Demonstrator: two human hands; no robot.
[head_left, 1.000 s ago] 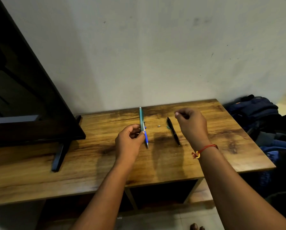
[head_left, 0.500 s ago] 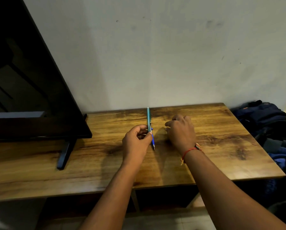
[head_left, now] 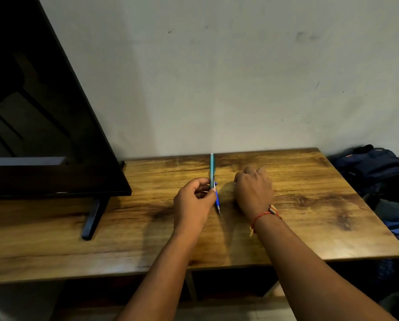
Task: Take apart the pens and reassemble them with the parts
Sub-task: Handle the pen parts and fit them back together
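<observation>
Gripping the teal pen [head_left: 211,167] above its blue tip, my left hand [head_left: 192,201] holds it over the surface [head_left: 309,205]; I'd keep that steady. Just beyond, my right hand [head_left: 254,188] curls onto the wood; whether its fingers pinch anything I cannot tell.

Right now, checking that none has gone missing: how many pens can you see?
1. A teal and blue pen, gripped by the left hand above the table. The right hand, down on the table, may hide another.

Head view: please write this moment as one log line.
left hand: holds pen | right hand: down at table, grasp hidden
</observation>
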